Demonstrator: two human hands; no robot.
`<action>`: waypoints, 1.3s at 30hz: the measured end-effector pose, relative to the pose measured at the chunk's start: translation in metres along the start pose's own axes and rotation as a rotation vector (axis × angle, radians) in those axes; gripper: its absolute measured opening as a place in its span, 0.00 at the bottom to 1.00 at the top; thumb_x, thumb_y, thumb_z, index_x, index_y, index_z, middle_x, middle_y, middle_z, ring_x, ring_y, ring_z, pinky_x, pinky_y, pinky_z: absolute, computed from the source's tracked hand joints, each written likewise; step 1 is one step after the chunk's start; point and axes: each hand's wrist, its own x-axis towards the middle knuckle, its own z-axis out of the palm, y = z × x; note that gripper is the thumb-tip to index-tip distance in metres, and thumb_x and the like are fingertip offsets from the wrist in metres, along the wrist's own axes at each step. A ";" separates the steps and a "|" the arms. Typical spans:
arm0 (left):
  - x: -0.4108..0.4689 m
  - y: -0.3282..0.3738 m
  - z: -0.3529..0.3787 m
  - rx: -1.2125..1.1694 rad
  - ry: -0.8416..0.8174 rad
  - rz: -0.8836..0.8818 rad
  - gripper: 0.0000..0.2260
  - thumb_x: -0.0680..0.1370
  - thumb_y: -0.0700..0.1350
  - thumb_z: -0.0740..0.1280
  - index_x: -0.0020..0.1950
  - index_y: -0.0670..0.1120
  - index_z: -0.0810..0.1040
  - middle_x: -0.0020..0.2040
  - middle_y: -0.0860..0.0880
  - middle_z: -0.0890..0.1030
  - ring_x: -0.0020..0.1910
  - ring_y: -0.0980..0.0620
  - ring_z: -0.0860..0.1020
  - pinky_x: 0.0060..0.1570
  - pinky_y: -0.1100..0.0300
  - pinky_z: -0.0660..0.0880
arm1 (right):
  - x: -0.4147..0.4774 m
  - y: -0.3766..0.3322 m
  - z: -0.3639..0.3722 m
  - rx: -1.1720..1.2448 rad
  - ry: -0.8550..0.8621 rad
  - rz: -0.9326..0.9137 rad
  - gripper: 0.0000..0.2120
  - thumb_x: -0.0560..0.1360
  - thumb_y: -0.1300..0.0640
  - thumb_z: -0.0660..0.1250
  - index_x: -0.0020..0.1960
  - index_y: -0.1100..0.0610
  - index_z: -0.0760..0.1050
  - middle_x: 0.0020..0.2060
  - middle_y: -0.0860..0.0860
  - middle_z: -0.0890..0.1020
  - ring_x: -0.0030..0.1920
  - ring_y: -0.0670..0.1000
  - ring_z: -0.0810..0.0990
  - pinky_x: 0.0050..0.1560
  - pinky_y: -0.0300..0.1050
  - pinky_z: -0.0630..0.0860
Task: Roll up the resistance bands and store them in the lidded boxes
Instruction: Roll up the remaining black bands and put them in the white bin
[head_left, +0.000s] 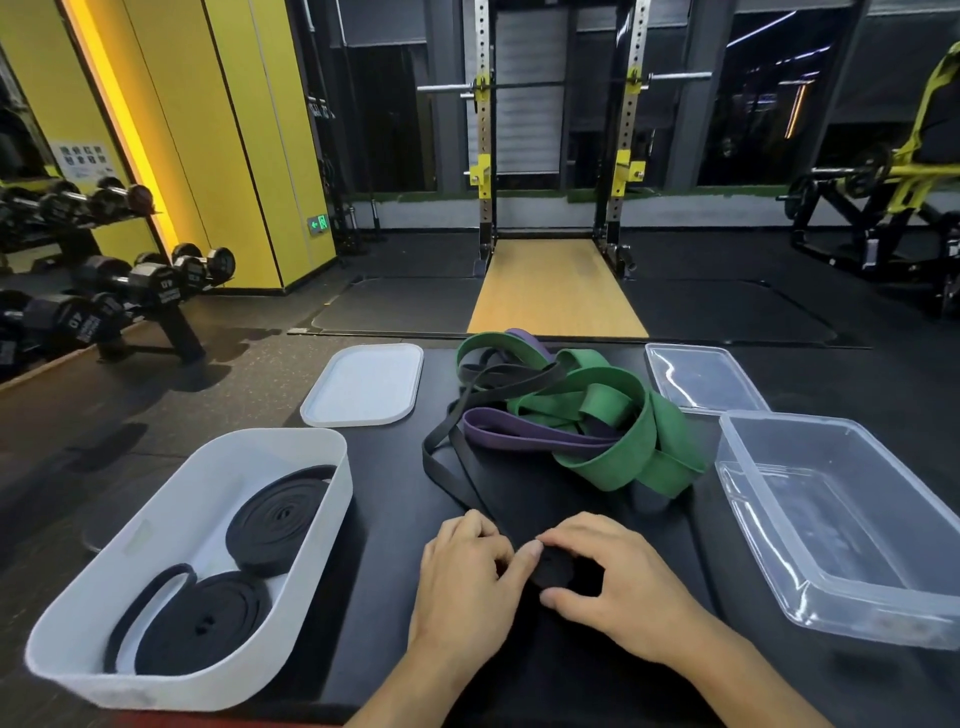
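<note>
Both hands, left (467, 577) and right (618, 582), pinch a small black roll (553, 567) on the table (395, 519), its loose tail running to the tangled pile (582, 415). Two rolls (280, 519) lie in the white box (335, 499) at left; the clear box (883, 618) stands at right.

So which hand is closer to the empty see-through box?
The right hand. It grips the small black band roll just left of the see-through box. The left hand holds the same roll from its other side, farther from the box.
</note>
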 end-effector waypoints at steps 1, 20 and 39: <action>0.001 -0.001 0.000 -0.012 0.003 -0.011 0.22 0.80 0.66 0.62 0.32 0.54 0.73 0.46 0.60 0.72 0.56 0.61 0.68 0.59 0.61 0.68 | 0.000 0.000 0.001 -0.010 -0.002 -0.003 0.23 0.69 0.38 0.71 0.62 0.41 0.79 0.55 0.35 0.77 0.60 0.42 0.75 0.60 0.41 0.74; 0.001 -0.001 -0.002 -0.007 -0.007 -0.011 0.22 0.82 0.64 0.59 0.31 0.55 0.71 0.48 0.62 0.70 0.58 0.62 0.65 0.62 0.59 0.68 | 0.018 -0.003 0.010 -0.194 0.002 -0.045 0.23 0.68 0.29 0.70 0.53 0.44 0.75 0.45 0.36 0.73 0.51 0.40 0.71 0.49 0.34 0.68; 0.011 -0.015 -0.018 0.092 -0.058 0.083 0.22 0.81 0.66 0.58 0.33 0.55 0.69 0.41 0.57 0.72 0.52 0.59 0.69 0.56 0.57 0.68 | 0.019 0.015 0.012 0.007 -0.094 -0.035 0.36 0.72 0.34 0.66 0.78 0.31 0.57 0.68 0.33 0.72 0.72 0.40 0.68 0.74 0.47 0.67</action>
